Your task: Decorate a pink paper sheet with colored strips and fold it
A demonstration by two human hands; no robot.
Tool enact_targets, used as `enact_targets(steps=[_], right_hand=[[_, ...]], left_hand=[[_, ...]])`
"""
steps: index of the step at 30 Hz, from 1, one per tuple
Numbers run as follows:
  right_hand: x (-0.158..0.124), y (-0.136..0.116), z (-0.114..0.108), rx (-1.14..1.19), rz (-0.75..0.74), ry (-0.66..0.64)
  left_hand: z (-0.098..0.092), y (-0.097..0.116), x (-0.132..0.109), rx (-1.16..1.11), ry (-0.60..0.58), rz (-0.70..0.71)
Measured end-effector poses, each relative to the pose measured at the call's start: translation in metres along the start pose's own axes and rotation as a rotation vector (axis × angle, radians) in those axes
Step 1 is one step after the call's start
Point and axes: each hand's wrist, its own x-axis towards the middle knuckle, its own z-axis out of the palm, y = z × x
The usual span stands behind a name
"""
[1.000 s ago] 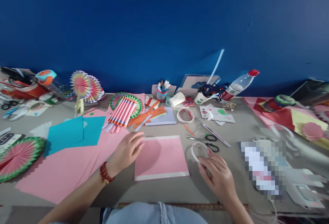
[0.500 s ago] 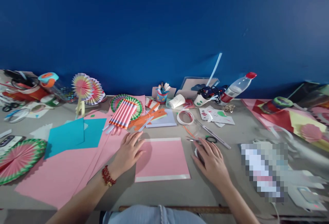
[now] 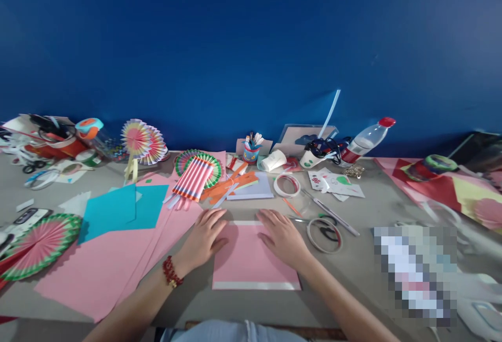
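A pink sheet of paper [image 3: 251, 258] lies flat on the table before me, with a whitish strip along its near edge and another along its far edge. My left hand [image 3: 206, 237] rests at its upper left side, fingers stretched and holding nothing. On its upper right part lies my right hand [image 3: 280, 235], open and flat, covering that corner. Just right of this hand a roll of tape [image 3: 324, 250] sits beside the black handle of some scissors [image 3: 331, 220], whose blades are partly hidden.
At left are larger pink sheets [image 3: 90, 274], a blue sheet [image 3: 110, 211] and a green-edged paper fan [image 3: 43, 245]. Behind lie a striped pleated paper [image 3: 193, 177], another tape roll [image 3: 287, 185], a utility knife [image 3: 337, 216] and a bottle [image 3: 364, 143]. A blurred-out object [image 3: 415, 274] is at right.
My right hand has moved left from the tape roll onto the pink sheet, uncovering the roll. The left hand stays at the sheet's left side. The view has shifted slightly.
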Motion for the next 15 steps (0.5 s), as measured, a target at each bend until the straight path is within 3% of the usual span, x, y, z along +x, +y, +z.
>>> enact_targets(steps=[6,15], right_hand=[[0.02,-0.015,0.004,0.04,0.034,-0.059],[0.016,-0.006,0.025,0.167,0.023,0.087]], left_hand=[[0.001,-0.015,-0.004,0.018,0.094,-0.092],[0.004,-0.009,0.003,-0.028,0.12,-0.094]])
